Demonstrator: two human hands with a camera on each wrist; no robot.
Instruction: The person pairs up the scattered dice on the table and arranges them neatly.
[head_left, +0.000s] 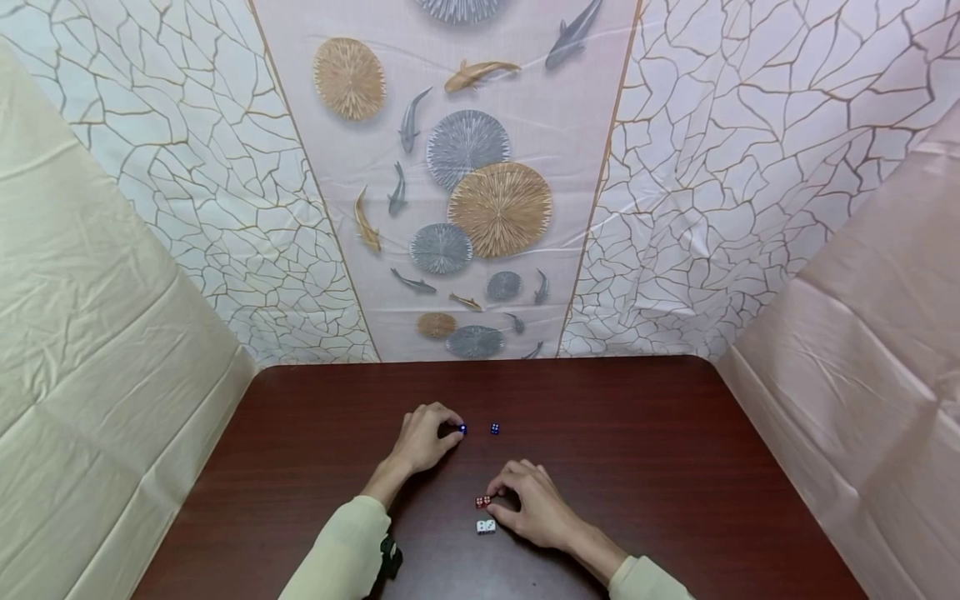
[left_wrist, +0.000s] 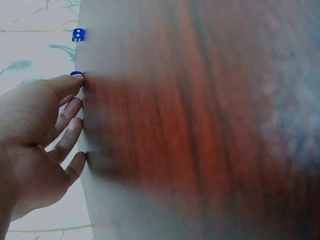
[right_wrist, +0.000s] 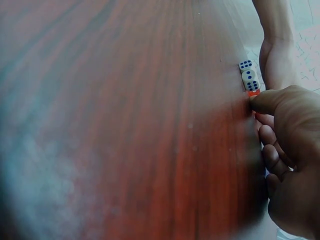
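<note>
My left hand [head_left: 423, 437] pinches a small blue die [head_left: 462, 429] between thumb and forefinger on the table. A second blue die [head_left: 495, 428] lies apart, to its right; in the left wrist view that loose blue die [left_wrist: 78, 35] shows white pips. Nearer to me, two red dice [head_left: 480, 502] sit side by side. The thumb and forefinger of my right hand [head_left: 536, 504] pinch the right-hand one. Just in front of the red pair are two white dice [head_left: 486, 527], touching each other. In the right wrist view my thumb hides most of the red dice [right_wrist: 254, 93].
All the dice rest on a dark red-brown wooden table [head_left: 637, 433] with rounded far corners. Behind it hangs a patterned cloth [head_left: 480, 275] with fish and round motifs. Pale fabric walls [head_left: 97, 333] flank both sides. A black object [head_left: 390, 557] shows by my left sleeve.
</note>
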